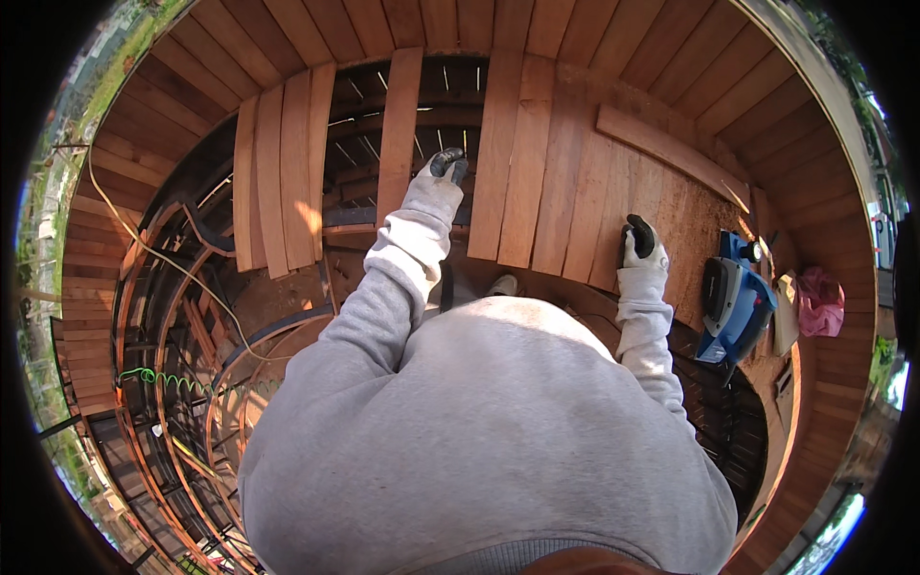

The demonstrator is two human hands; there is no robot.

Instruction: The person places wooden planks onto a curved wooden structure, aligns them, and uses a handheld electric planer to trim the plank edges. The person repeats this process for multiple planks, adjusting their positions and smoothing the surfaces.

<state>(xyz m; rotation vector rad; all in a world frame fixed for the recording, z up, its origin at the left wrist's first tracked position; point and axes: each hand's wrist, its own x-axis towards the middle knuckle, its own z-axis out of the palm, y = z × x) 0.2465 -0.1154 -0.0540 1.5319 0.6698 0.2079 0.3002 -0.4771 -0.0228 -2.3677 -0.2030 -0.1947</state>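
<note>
My left hand (441, 177), in a pale glove with dark fingertips, reaches forward over an opening in the wooden decking. Its fingers are curled together; whether something small is between them I cannot make out. Just left of it a single wooden plank (401, 125) spans the dark metal frame (350, 216). To its right begins a row of wooden planks (517, 182) laid side by side. My right hand (644, 244), gloved alike, is held with bent fingers above the sawdust-strewn planks at the right. What it may hold is hidden. A blue electric planer (736, 305) sits to its right.
A loose board (671, 153) lies across the planks at far right. Beyond the planer is a pink cloth or bag (819, 301). Several planks (283, 172) stand left of the opening. A yellowish cord (182, 273) and green coiled hose (158, 377) cross the open frame at left.
</note>
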